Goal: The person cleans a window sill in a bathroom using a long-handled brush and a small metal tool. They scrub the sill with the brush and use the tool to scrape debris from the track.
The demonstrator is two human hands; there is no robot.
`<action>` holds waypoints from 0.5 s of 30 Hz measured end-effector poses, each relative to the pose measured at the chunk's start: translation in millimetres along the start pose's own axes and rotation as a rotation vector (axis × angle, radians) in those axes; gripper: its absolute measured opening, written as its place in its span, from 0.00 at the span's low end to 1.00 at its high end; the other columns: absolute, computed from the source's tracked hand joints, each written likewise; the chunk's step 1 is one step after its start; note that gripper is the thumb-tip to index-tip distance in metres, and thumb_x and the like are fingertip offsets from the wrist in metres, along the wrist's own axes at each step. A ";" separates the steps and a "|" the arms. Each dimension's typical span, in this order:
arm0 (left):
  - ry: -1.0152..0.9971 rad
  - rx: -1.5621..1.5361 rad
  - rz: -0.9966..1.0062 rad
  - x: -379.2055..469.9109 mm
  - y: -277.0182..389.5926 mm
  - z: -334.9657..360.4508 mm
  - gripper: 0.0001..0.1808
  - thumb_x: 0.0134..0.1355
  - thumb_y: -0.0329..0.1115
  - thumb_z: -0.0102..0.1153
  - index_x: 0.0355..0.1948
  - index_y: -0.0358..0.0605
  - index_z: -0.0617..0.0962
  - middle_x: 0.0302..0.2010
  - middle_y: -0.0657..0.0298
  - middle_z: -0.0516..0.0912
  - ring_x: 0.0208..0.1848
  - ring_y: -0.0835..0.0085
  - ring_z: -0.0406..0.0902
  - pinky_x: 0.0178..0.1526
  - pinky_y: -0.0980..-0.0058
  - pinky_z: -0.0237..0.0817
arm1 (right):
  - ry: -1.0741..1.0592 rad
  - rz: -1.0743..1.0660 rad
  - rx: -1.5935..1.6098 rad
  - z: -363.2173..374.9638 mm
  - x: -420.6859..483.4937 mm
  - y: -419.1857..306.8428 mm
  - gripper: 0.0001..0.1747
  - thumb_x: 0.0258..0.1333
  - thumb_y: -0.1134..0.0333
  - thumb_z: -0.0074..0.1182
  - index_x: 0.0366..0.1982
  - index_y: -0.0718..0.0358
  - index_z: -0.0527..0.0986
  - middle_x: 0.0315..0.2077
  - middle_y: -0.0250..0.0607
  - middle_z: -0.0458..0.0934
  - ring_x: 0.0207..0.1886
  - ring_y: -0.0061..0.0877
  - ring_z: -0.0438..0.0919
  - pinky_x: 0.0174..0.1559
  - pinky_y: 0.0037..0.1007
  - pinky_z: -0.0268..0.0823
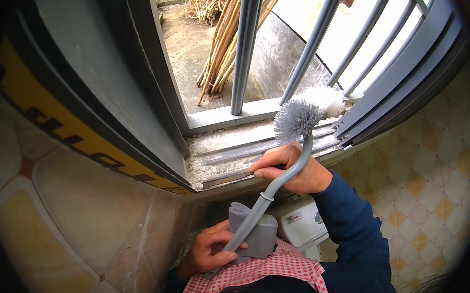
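My left hand [211,248] is closed around the lower handle of a grey toilet brush [259,206], together with a folded lavender cloth [238,215] and a grey plastic holder [264,235]. The brush has a bent neck, and its round bristle head [297,119] is raised over the window sill. Beyond the neck, my right hand [285,167] rests at the inner edge of the dirty window track [227,157], thumb and forefinger together by the edge. Whether something thin is pinched between those fingertips cannot be made out. Pale dust and debris lie in the track.
Grey metal bars [248,43] stand across the opening, with a bundle of sticks [224,45] outside. A dark sash frame [148,71] borders the left, another the right. Below the sill is a white appliance [304,225]; tiled walls [410,199] flank the window.
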State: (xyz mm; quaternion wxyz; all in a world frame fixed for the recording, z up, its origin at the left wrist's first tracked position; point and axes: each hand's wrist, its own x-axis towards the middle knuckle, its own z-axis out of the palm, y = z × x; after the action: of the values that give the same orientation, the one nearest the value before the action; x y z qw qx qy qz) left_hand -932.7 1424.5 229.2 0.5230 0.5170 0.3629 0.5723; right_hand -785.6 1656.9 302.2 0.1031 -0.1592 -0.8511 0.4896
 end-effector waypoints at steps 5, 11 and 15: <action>0.010 0.031 -0.010 -1.0 -1.4 -0.4 0.15 0.51 0.29 0.60 0.41 0.37 0.82 0.37 0.54 0.75 0.40 0.67 0.73 0.45 0.75 0.62 | 0.059 0.098 0.108 -2.2 1.0 -1.2 0.10 0.53 0.70 0.60 0.35 0.69 0.82 0.26 0.46 0.83 0.30 0.21 0.80 0.36 0.24 0.72; 0.015 0.031 0.001 1.0 1.0 0.0 0.15 0.51 0.29 0.60 0.40 0.36 0.82 0.42 0.51 0.77 0.45 0.62 0.75 0.51 0.71 0.62 | 0.101 0.157 0.122 -7.7 -4.4 -5.7 0.09 0.52 0.72 0.60 0.35 0.68 0.82 0.27 0.45 0.83 0.31 0.23 0.81 0.37 0.26 0.72; 0.024 0.011 -0.003 1.3 0.9 0.1 0.15 0.50 0.29 0.60 0.40 0.36 0.82 0.42 0.51 0.77 0.47 0.62 0.75 0.52 0.71 0.62 | 0.069 0.105 -0.089 -27.3 -16.1 -11.4 0.08 0.49 0.73 0.60 0.34 0.63 0.83 0.30 0.44 0.84 0.33 0.31 0.82 0.39 0.28 0.73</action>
State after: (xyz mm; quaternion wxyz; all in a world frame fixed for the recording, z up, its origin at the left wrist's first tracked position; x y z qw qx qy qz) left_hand -932.7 1425.6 230.4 0.5167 0.5124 0.3732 0.5755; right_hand -763.6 1667.4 325.4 0.0993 -0.2249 -0.8583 0.4504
